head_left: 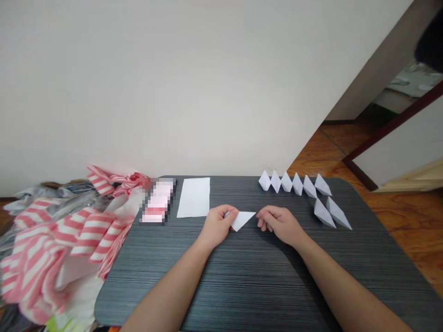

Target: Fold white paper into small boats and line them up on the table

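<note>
My left hand (218,224) pinches a small folded piece of white paper (243,220) between thumb and fingers, above the dark table. The paper's visible part is a triangle with one point toward the right; its left end is hidden by the fingers. Just off that point is my right hand (277,222), its fingers curled in and the thumb near the forefinger, with nothing visible in its grasp. Beyond the left hand, a stack or sheet of white paper (194,197) lies flat.
Several folded white paper shapes (297,183) stand in a row at the table's back right, with two more (324,213) in front. A blurred-out pink object (158,201) lies on the left of the table (242,290). Red-and-white striped cloth (41,244) is heaped beside it.
</note>
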Available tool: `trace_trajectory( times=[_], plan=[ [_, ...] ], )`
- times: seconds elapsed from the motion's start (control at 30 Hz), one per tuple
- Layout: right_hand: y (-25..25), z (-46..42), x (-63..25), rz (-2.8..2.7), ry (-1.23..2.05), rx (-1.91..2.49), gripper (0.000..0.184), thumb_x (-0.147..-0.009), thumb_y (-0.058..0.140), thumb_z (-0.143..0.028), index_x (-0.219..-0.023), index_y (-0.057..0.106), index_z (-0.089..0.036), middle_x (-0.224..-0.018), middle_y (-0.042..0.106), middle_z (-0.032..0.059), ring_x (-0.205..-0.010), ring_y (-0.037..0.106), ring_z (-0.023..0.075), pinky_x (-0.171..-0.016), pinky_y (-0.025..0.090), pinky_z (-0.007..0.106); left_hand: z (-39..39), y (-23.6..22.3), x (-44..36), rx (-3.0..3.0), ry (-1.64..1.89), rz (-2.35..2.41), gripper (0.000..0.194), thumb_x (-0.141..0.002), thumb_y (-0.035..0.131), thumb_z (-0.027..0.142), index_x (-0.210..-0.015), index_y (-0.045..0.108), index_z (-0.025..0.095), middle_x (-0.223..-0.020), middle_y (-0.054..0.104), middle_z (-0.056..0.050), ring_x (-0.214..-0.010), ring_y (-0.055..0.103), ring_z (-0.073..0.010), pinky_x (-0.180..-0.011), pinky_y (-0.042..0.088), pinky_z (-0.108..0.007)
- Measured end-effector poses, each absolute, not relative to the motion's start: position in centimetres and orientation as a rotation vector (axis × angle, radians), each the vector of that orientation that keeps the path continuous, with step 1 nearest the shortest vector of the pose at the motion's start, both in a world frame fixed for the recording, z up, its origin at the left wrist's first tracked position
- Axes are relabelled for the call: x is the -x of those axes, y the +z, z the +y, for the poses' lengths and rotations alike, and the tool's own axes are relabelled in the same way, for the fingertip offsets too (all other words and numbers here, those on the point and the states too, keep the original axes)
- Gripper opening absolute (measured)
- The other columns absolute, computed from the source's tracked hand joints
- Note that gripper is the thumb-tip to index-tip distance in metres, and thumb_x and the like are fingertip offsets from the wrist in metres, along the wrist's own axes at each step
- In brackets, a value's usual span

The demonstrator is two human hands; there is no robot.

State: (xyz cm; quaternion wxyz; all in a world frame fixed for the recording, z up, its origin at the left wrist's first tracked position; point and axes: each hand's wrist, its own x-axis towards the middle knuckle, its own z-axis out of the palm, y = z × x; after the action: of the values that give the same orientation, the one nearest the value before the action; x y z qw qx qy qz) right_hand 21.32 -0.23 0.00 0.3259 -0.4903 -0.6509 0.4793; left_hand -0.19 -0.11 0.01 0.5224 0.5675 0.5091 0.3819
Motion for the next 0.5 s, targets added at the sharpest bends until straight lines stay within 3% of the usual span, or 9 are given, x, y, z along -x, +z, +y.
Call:
trace_trajectory(
  times=[0.13, 0.27, 0.5],
  plan=[
    [0.0, -0.32, -21.05, -1.706, 1.293, 1.237, 0.023, -0.091, 0.044, -0.031, -0.084, 0.06, -0.017, -0.066, 0.064, 0.0013, -0.052, 0.057, 0.0109, -0.05, 0.043, 0.022, -0.23, 0.09, 0.12, -1.37, 0.869, 1.2, 0.03, -0.082, 0.052, 0.04, -0.079, 0.064, 0.013, -0.063, 0.058, -0.001, -0.056, 0.049, -0.0108, -0.052, 0.038, -0.021],
    [0.65, -0.6, -20.49, -1.819, 1.25, 1.217, 0.024, -0.089, 0.047, -0.026, -0.07, 0.058, -0.017, -0.063, 0.061, 0.0004, -0.054, 0.057, 0.0109, -0.056, 0.044, 0.023, -0.3, 0.38, 0.15, -1.448, 0.824, 1.206, 0.029, -0.083, 0.051, 0.039, -0.08, 0.065, 0.013, -0.066, 0.06, -0.002, -0.058, 0.051, -0.0114, -0.054, 0.039, -0.022],
    [0.62, -0.66, -20.53, -1.781, 1.23, 1.251, 0.026, -0.088, 0.047, -0.028, -0.066, 0.054, -0.018, -0.057, 0.057, -0.001, -0.051, 0.054, 0.0109, -0.053, 0.042, 0.023, -0.58, 0.82, -0.15, -1.558, 0.846, 1.179, 0.026, -0.084, 0.051, 0.034, -0.096, 0.066, 0.017, -0.09, 0.066, -0.005, -0.077, 0.057, -0.015, -0.067, 0.043, -0.024]
  ],
)
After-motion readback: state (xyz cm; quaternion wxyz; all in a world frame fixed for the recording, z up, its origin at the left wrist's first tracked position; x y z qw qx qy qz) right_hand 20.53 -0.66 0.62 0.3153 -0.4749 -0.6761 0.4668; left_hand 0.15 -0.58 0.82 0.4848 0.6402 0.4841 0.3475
